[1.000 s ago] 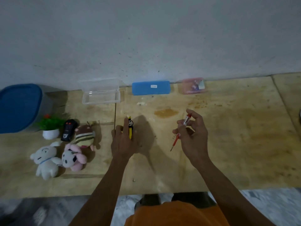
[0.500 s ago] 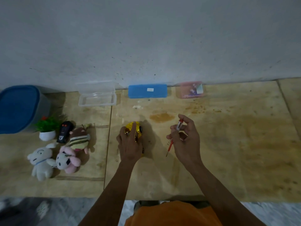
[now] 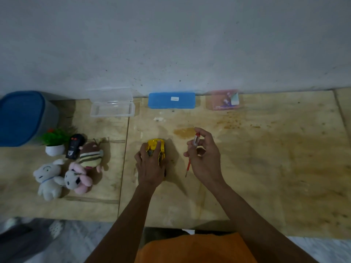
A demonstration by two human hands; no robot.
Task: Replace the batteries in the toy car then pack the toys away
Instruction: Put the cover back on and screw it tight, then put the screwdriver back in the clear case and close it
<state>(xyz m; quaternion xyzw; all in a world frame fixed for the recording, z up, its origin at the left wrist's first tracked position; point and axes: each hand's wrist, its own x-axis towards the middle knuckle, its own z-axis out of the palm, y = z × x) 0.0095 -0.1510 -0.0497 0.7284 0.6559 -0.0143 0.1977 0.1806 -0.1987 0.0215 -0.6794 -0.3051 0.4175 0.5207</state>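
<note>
Yellow toy car (image 3: 155, 149) is sitting mid-table under my left hand (image 3: 150, 168), whose fingers are curling over it. My right hand (image 3: 206, 160) is pinching a red screwdriver (image 3: 190, 158), tip down, just right. I'm thinking: flip the car, steady it, seat the tip squarely.

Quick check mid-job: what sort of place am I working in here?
Likely a home work surface: bare plywood boards laid against a plain wall, with plush toys, a small potted plant and plastic storage boxes along them.
</note>
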